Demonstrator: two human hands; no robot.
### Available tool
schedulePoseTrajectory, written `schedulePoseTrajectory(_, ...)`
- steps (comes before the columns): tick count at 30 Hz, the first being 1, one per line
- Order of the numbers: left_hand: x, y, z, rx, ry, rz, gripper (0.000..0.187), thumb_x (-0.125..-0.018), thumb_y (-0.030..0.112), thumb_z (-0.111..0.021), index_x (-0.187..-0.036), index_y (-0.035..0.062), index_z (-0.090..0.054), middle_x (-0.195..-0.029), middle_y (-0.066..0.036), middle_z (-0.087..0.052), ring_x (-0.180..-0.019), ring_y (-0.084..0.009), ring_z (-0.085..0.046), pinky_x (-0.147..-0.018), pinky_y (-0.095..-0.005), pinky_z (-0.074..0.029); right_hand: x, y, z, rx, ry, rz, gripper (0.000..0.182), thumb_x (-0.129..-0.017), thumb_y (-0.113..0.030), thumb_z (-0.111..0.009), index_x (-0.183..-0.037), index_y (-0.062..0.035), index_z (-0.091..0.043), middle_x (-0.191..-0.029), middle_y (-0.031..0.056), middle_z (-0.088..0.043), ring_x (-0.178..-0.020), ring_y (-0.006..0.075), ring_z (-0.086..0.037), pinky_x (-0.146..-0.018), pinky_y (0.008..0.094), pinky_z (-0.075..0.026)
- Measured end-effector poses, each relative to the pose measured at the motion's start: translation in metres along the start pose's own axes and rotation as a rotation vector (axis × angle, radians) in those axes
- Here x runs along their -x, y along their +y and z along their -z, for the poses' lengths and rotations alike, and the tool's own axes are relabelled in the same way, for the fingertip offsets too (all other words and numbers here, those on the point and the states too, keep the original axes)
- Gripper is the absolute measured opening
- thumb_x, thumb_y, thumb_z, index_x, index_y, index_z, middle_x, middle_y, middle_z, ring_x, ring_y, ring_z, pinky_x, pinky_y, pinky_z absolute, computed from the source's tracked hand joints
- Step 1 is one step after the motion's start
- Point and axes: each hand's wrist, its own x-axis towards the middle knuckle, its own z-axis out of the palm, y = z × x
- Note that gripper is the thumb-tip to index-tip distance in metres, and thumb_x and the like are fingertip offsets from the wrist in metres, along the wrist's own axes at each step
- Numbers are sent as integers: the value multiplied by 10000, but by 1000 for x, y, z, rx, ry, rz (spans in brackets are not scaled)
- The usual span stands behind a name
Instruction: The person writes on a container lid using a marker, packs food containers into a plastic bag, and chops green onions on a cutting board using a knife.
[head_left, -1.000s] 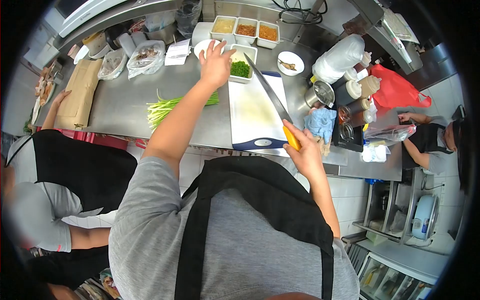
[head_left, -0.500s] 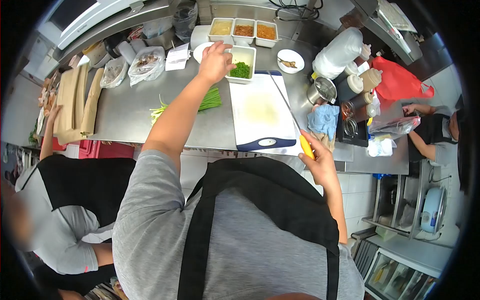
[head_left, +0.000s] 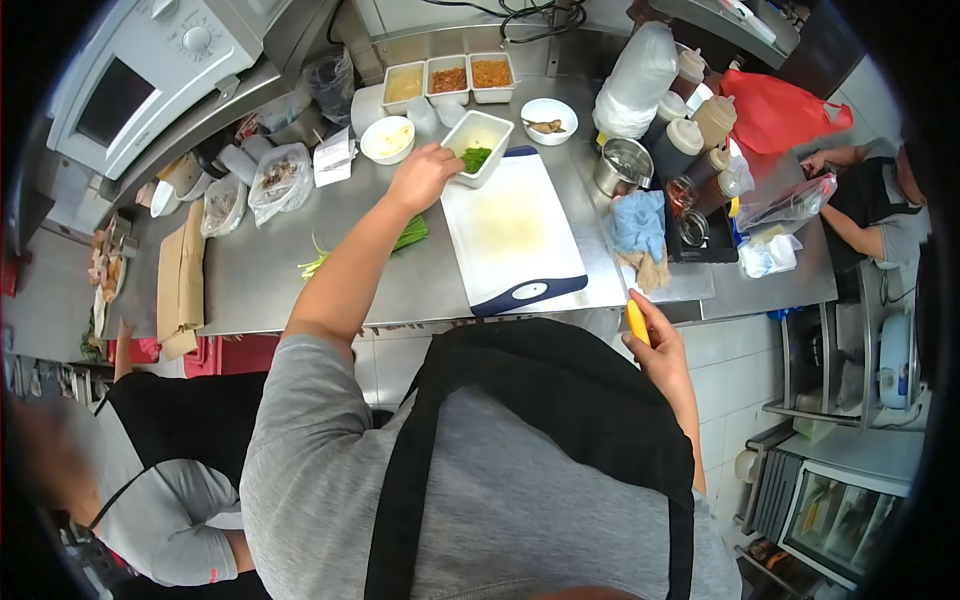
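My left hand (head_left: 424, 178) grips the near left edge of a white square container (head_left: 492, 137), which is tilted and has chopped green herbs (head_left: 475, 159) at its bottom. In my right hand (head_left: 655, 338) is the yellow handle (head_left: 637, 322) of a knife, held near the counter's front edge; its blade is hard to make out. A white cutting board (head_left: 512, 230) with dark blue ends lies between my hands. Beside my left forearm rests a bunch of green stalks (head_left: 411, 233). A white bowl of pale pieces (head_left: 387, 140) stands behind my left hand.
Three filled trays (head_left: 447, 79) line the back. A bowl with a spoon (head_left: 549, 121), a metal pot (head_left: 623, 167), a blue cloth (head_left: 637, 222) and sauce bottles (head_left: 678, 147) stand right. One person (head_left: 170, 480) is at left, another (head_left: 868, 205) at right.
The herb container has tilted, with my left hand now at its near edge. My right hand has drawn the knife back off the board, toward me. The camera view has shifted.
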Motion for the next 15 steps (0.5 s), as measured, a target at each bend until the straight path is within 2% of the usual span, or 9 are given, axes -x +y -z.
schedulePoseTrajectory(4, -32, -27, -11, -10, 25, -35, 120, -714, 74, -621, -830, 107, -634, -806, -51, -599, -853, -262, -565, -723, -366, -489, 5, -1, -1, 38, 22, -12, 594, -800, 80, -623, -1343, -123, -494, -892, -34, -492, -766, 45, -443, -687, 183, -392)
schedulePoseTrajectory(8, -52, -59, -31, -12, 15, -17, 104, -729, 41, -570, -808, 92, -614, -813, -58, -601, -888, -273, -566, -752, -367, -493, 9, -3, -3, 39, 48, -25, 597, -801, 85, -624, -1341, -137, -499, -884, -36, -483, -757, 41, -437, -678, 174, -387)
schedulePoseTrajectory(12, -54, -68, -35, -167, -151, 29, 205, -771, 31, -497, -908, 108, -629, -984, -80, -608, -1011, -278, -548, -840, -368, -483, 4, 14, -1, 40, 14, 2, 603, -800, 89, -624, -1340, -148, -502, -880, -38, -482, -737, 37, -430, -658, 165, -378)
schedulePoseTrajectory(14, -45, -75, -43, -91, -105, 66, 341, -784, 15, -486, -1075, 134, -616, -1176, -99, -566, -1126, -283, -512, -924, -358, -460, 1, 12, -4, 51, -6, -34, 607, -799, 90, -624, -1341, -153, -501, -880, -39, -483, -734, 34, -429, -655, 160, -376)
schedulePoseTrajectory(15, -38, -76, -40, -107, -96, 49, 486, -789, 23, -527, -1252, 169, -532, -1320, -104, -486, -1236, -301, -444, -995, -367, -429, -3, 18, -4, 36, -30, -33, 614, -796, 94, -621, -1343, -158, -501, -895, -37, -487, -745, 43, -438, -668, 170, -388)
